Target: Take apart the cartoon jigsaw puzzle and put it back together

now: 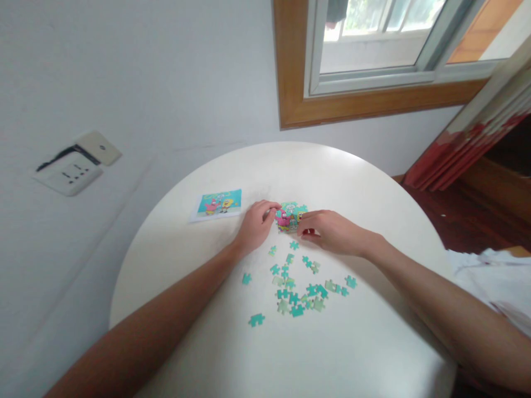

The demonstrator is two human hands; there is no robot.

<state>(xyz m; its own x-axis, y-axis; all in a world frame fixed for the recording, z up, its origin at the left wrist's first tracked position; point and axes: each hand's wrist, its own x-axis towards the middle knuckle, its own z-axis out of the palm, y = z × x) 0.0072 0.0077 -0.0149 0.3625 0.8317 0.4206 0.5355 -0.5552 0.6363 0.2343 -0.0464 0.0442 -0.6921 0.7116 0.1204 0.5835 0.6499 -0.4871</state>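
One pale wall (pixel 174 72) fills the background, set with one window (pixel 373 82) in a wooden surround, and one red-and-cream curtain (pixel 460 143) hangs at the right. One round white table (pixel 215 359) stands near the wall, and one white heap (pixel 489 271), perhaps cloth, shows beyond its right edge. Two bare hands reach in over the tabletop. The left hand (pixel 256 224) is released, its fingers loosely bent and their tips at the left edge of the puzzle. The right hand (pixel 329 232) curls over the lower right of it; whether those fingers grasp a piece, I cannot tell. One printed sheet (pixel 222 203) lies left of the left hand, showing one pink and one yellow figure on turquoise. Two wall plates are mounted at the left: one socket plate (pixel 72 172) and one smaller cream plate (pixel 99 147). One joined puzzle section (pixel 291 211) lies flat between the hands, a pink figure at its left. Smallest are the loose pieces (pixel 297 310), roughly two dozen, scattered below the section; some crowd together, so an exact count is uncertain. Two lie off to the left: one upper piece (pixel 246 278) and one lower piece (pixel 256 319).
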